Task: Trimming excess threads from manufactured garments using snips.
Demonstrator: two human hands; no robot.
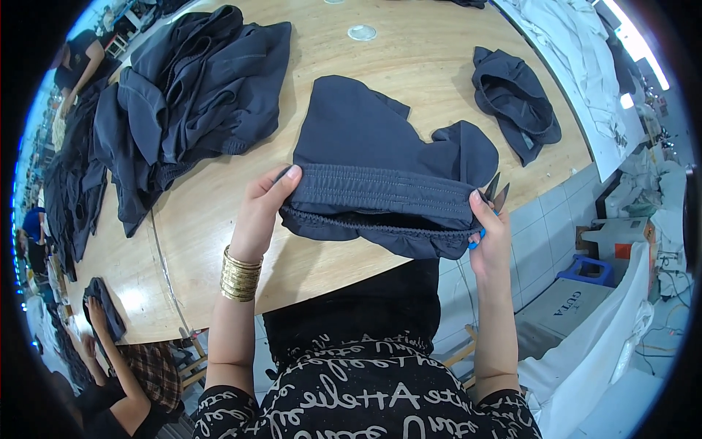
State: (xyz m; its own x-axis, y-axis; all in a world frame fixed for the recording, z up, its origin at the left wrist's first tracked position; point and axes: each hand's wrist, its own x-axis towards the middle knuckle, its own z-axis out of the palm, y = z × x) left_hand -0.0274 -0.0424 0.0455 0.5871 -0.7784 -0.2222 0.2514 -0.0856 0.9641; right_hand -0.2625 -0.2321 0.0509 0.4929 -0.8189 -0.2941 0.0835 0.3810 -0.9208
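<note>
A pair of dark grey shorts (pixel 358 135) is stretched out in front of me, its legs lying on the table away from me. The gathered elastic waistband (pixel 384 189) is drawn wide between my hands, its opening facing me. My left hand (pixel 265 205) pinches the waistband's left end, thumb on top. At the other end, my right hand (pixel 491 233) grips the band and also keeps small scissors (pixel 500 199) in its palm. Their pointed blades stick out past the fingers, and a bit of blue handle shows.
On the wooden table (pixel 344 282), a heap of dark garments (pixel 197 95) lies left and a crumpled dark piece (pixel 515 102) far right. Co-workers sit at the left, one handling dark cloth (pixel 106 311). White fabric (pixel 563 44), a blue stool (pixel 591 269) and a carton (pixel 567 311) are right.
</note>
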